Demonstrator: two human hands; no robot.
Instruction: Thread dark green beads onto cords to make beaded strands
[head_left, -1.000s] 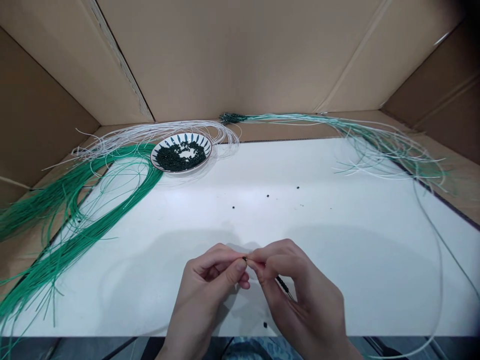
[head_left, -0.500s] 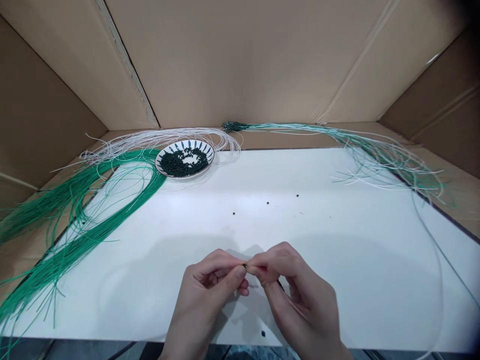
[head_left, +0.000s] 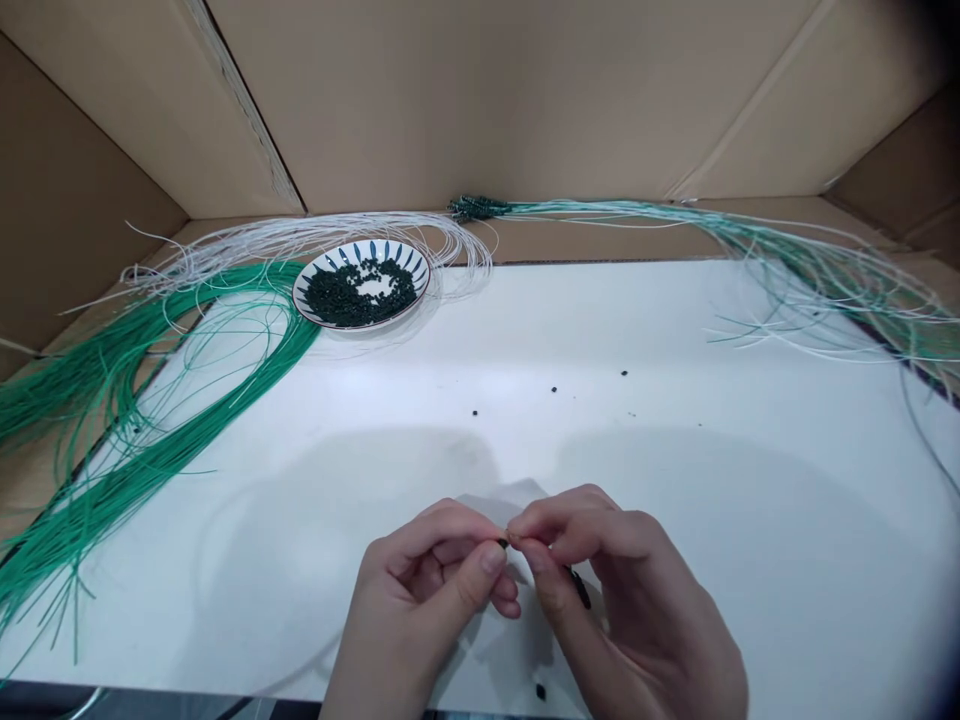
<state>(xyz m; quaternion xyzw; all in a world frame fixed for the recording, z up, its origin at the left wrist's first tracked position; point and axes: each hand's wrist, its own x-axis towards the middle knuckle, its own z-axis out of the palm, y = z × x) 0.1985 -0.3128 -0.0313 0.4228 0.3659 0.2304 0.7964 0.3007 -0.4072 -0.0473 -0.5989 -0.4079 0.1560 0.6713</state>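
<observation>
My left hand (head_left: 439, 580) pinches a small dark bead (head_left: 503, 542) between thumb and index finger, low in the middle of the view. Against it, fingertip to fingertip, my right hand (head_left: 600, 570) is closed in a pinch too. What its tips grip is too small and covered to make out. Behind the right thumb a dark, narrow piece (head_left: 580, 590) shows in part, its rest hidden by the hand. On the white board below lies one loose dark piece (head_left: 541, 691), close to the front edge.
A patterned plate (head_left: 424, 285) of dark beads stands at the back left. Green strands (head_left: 187, 440) and white strands (head_left: 225, 245) lie around it. A bundle with a dark beaded end (head_left: 480, 207) runs along the back. Several loose beads (head_left: 554, 389) dot the white board (head_left: 375, 400); cardboard walls (head_left: 487, 100) enclose it.
The view has shifted slightly, so the plate and strands appear higher. Both hands stay fingertip to fingertip; the bead shows more clearly at the left fingertips.
</observation>
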